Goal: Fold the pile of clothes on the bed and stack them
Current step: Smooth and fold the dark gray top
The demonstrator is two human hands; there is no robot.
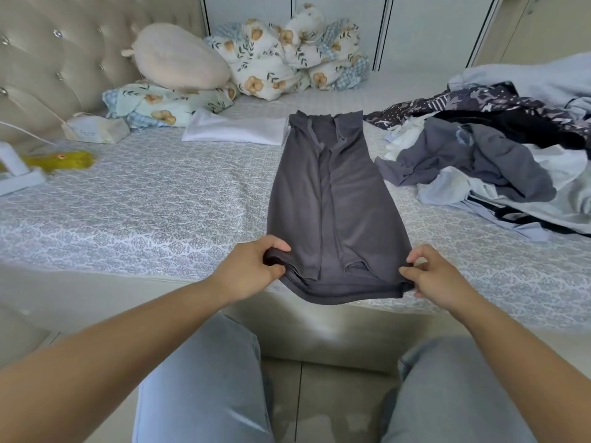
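- A dark gray shirt (335, 199) lies flat on the bed (144, 212) in the middle of the frame. Its two sides are folded in, so it looks long and thin.
- The left hand (252, 270) holds the near left corner of the shirt. Its fingers (277, 243) and thumb are curled around the cloth.
- The right hand (438, 276) pinches the near right corner between thumb and fingers.
- The near edge of the shirt hangs a little over the edge of the bed.
- A pile of clothes (499, 161) lies on the right side of the frame, just beside the shirt.
- A folded white cloth (236, 129) lies at the far left corner of the shirt.
- Flower pillows (287, 55) and a cream soft toy (179, 55) sit at the top of the frame.
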